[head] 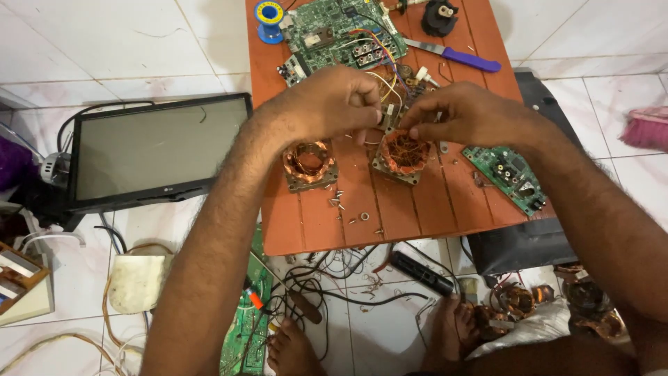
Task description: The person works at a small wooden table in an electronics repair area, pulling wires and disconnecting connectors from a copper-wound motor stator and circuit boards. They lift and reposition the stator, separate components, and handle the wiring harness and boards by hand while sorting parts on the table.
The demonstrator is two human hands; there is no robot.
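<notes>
Two copper-wound motor stators lie on a low red-brown wooden table. My right hand pinches the copper wire at the top rim of the right stator. My left hand is closed on a small part with thin wires just above that same stator. The left stator sits untouched below my left wrist. Small screws and a washer are scattered on the boards in front of both stators.
A large green circuit board, a blue solder spool, a purple-handled knife and a small green board share the table. A flat monitor leans at left. Cables, a remote, copper coils and my feet lie on the floor.
</notes>
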